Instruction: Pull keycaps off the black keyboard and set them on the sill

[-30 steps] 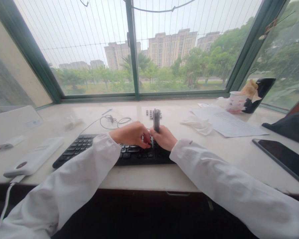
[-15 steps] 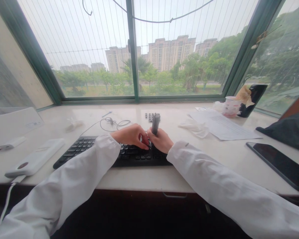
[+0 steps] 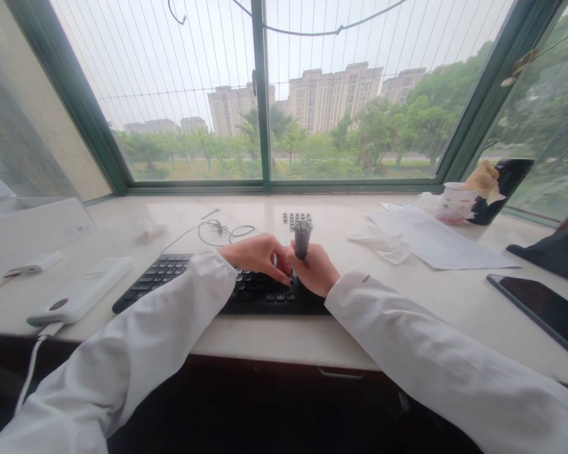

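Keycap puller (image 3: 302, 239), apparently, in right hand (image 3: 314, 270).

White ledge (image 3: 274, 334) w/ black kbd (image 3: 265, 304), power bank (image 3: 80, 290), papers (image 3: 435, 243) (prob. printed)

The right hand (image 3: 315, 270) grips a grey cylindrical tool (image 3: 302, 239) upright in its fist, above the right part of a black keyboard (image 3: 163, 272) lying near the front edge of the pale stone tabletop (image 3: 284, 334). Just beside it, the left hand (image 3: 254, 255) curls its fingers (image 3: 278, 270) down towards the keys. Behind the keyboard lie a small block of black keycaps (image 3: 297, 220) and a thin black cable (image 3: 227, 230). A white power bank (image 3: 80, 296) lies off the keyboard's left end. Towards the right edge are a crumpled white tissue (image 3: 381, 246), a printed paper sheet (image 3: 440, 243), a white paper cup (image 3: 457, 203) and a black tablet (image 3: 539, 309).
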Available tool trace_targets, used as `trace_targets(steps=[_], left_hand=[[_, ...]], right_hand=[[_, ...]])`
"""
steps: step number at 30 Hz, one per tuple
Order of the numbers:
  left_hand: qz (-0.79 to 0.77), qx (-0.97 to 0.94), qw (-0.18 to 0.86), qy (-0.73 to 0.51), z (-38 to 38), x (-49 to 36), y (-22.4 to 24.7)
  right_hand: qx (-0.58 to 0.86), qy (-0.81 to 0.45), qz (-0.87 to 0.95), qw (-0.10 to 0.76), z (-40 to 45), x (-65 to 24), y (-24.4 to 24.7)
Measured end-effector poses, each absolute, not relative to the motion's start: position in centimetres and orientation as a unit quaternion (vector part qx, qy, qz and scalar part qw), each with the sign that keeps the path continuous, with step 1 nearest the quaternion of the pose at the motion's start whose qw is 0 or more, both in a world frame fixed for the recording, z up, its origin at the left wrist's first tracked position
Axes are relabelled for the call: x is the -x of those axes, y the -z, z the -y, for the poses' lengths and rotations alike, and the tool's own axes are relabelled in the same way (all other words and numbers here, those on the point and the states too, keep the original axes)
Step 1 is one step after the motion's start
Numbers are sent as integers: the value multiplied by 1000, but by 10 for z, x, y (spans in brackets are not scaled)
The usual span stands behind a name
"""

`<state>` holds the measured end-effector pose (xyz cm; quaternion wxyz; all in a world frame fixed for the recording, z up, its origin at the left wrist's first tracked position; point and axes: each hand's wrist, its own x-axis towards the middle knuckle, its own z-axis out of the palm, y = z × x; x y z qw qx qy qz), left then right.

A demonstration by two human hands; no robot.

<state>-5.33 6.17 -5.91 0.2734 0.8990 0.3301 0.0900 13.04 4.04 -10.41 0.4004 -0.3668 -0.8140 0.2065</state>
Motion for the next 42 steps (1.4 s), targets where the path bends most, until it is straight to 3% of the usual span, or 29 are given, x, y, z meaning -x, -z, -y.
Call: trace_targets(steps=[11,21,31,42], left_hand=[[-304,-914,228,-143,-62,51,66],[-310,-918,203,-140,-58,51,63],[-313,-905,27,-288,-58,47,59],[-312,-881,-23,-354,-56,41,65]], right_hand=[[332,-147,849,384,-33,-133,101],[402,-104,770,485,-38,-134,100],[482,-395,675,395,-48,-143,84],[442,-457,667,389,-48,-142,81]])
